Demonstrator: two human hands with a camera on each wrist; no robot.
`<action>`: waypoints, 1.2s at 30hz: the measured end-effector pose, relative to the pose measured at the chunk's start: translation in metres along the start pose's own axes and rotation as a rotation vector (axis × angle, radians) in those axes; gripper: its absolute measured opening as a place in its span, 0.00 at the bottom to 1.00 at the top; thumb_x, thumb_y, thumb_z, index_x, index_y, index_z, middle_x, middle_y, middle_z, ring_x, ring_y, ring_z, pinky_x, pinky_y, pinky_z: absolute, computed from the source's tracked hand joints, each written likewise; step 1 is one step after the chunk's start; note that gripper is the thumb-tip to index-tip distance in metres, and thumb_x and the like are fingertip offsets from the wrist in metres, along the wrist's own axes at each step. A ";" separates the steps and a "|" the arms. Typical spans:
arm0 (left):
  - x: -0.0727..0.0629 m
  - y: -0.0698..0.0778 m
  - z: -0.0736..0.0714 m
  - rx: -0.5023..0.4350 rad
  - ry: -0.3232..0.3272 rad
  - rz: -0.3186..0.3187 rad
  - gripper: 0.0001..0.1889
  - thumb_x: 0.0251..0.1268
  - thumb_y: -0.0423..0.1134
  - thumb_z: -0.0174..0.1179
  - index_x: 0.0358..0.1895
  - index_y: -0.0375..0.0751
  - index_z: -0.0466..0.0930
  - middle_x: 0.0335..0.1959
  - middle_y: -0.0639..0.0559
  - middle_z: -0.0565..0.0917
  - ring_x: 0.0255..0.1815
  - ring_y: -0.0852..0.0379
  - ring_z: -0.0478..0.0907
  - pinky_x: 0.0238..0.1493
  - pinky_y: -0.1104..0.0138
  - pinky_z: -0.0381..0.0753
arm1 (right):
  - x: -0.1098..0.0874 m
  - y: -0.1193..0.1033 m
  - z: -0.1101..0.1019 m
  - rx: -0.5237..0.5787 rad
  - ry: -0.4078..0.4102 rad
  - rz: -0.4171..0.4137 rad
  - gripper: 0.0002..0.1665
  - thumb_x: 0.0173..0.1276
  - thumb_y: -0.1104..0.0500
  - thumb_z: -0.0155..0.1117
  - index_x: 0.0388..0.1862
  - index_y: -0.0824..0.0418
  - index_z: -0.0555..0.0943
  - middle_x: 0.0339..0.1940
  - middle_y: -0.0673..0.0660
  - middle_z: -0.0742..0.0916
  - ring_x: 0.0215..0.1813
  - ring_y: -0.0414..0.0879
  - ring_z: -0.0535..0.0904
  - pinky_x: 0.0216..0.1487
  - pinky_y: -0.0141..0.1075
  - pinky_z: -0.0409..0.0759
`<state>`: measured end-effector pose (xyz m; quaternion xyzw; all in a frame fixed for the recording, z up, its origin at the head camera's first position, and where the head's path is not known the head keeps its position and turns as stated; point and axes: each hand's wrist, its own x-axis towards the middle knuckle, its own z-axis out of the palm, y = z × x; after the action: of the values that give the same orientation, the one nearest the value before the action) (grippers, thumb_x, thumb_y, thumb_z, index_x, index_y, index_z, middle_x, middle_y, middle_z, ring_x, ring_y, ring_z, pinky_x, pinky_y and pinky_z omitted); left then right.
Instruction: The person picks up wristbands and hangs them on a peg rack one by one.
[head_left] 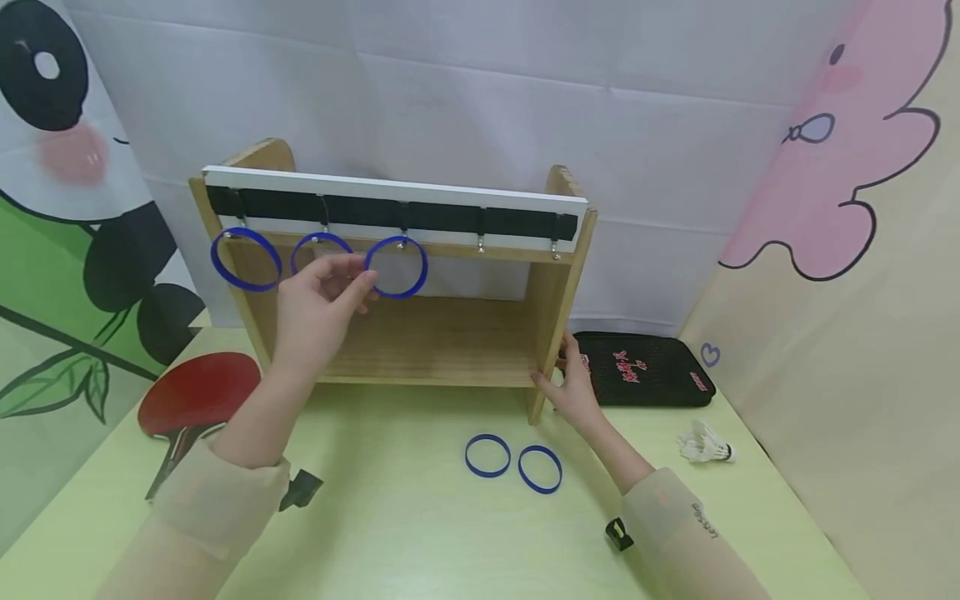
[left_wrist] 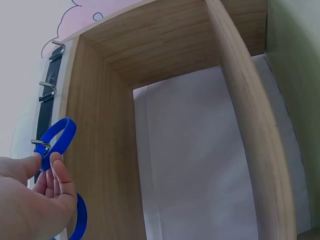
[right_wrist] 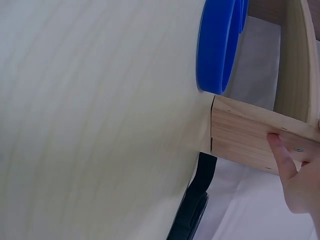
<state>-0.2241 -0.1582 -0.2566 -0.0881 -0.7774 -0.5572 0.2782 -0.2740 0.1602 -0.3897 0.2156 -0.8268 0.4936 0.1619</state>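
My left hand (head_left: pixel 318 308) pinches a blue ring (head_left: pixel 426 268) between thumb and fingers at the third hook from the left. In the left wrist view this ring (left_wrist: pixel 69 131) is looped around the metal hook (left_wrist: pixel 39 143). Two more blue rings hang on the hooks to its left, one (head_left: pixel 258 287) on the outermost, the other partly behind my hand. The hooks line a black strip (head_left: pixel 442 215) on a white board atop a wooden shelf (head_left: pixel 435 333). My right hand (head_left: pixel 576 392) holds the shelf's right side panel (right_wrist: pixel 240 132) low down, thumb at its front edge.
Two blue rings, one (head_left: pixel 487 475) beside the other (head_left: pixel 561 477), lie on the table before the shelf. A red table tennis paddle (head_left: pixel 198 392) lies at left. At right are a black case (head_left: pixel 652 375) and a shuttlecock (head_left: pixel 705 443). A small black object (head_left: pixel 618 534) is near my right sleeve.
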 end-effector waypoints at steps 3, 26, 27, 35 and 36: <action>-0.001 -0.004 -0.001 -0.001 -0.011 0.000 0.18 0.62 0.44 0.62 0.51 0.37 0.79 0.35 0.49 0.85 0.27 0.65 0.80 0.32 0.75 0.79 | 0.001 0.009 0.002 0.000 0.008 -0.017 0.48 0.60 0.71 0.64 0.72 0.68 0.47 0.63 0.76 0.67 0.54 0.71 0.74 0.48 0.59 0.78; -0.040 -0.011 0.007 0.219 -0.131 0.181 0.15 0.59 0.41 0.65 0.49 0.45 0.81 0.41 0.53 0.83 0.37 0.65 0.76 0.33 0.80 0.74 | -0.001 0.010 0.001 0.006 0.002 -0.013 0.47 0.62 0.71 0.63 0.73 0.66 0.46 0.63 0.75 0.67 0.56 0.70 0.73 0.54 0.59 0.74; -0.042 -0.012 0.010 0.227 -0.141 0.200 0.15 0.58 0.39 0.66 0.49 0.45 0.81 0.40 0.53 0.83 0.37 0.64 0.76 0.33 0.80 0.74 | 0.000 0.016 0.002 -0.004 0.003 -0.021 0.48 0.62 0.70 0.62 0.73 0.66 0.46 0.63 0.74 0.67 0.55 0.69 0.73 0.55 0.59 0.74; -0.059 -0.032 0.034 0.274 -0.311 0.228 0.19 0.54 0.37 0.68 0.51 0.43 0.80 0.45 0.52 0.83 0.44 0.55 0.77 0.40 0.63 0.79 | 0.005 0.044 0.008 0.023 0.004 -0.017 0.50 0.62 0.67 0.65 0.75 0.59 0.46 0.65 0.69 0.67 0.57 0.67 0.73 0.53 0.58 0.75; -0.061 -0.035 0.037 0.276 -0.338 0.217 0.20 0.54 0.37 0.68 0.52 0.43 0.79 0.46 0.52 0.82 0.46 0.54 0.77 0.42 0.60 0.79 | 0.005 0.044 0.009 0.024 0.002 -0.016 0.50 0.61 0.67 0.65 0.75 0.59 0.46 0.64 0.69 0.68 0.57 0.67 0.73 0.52 0.58 0.76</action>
<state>-0.2011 -0.1269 -0.3262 -0.2242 -0.8678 -0.3897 0.2117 -0.3018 0.1698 -0.4237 0.2236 -0.8188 0.5025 0.1642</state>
